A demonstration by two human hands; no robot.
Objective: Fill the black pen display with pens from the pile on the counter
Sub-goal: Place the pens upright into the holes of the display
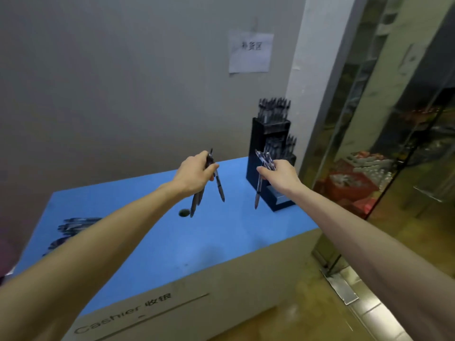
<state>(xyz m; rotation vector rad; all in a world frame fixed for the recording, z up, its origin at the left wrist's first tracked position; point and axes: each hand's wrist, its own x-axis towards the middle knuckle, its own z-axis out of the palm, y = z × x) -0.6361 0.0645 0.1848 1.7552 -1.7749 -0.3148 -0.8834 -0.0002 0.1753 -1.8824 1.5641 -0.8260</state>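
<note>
I held both hands above the blue tabletop [157,242]. My left hand [194,174] gripped several pens [219,185] hanging downward; my right hand [280,175] pinched a few more pens [258,190] just in front of the black pen display [261,148], whose upper tiers were stocked. The pile [73,226] lay far left.

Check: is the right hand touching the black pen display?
Cannot tell. In the head view the right hand, gripping pens, overlaps the black pen display; no gap or contact shows.
</note>
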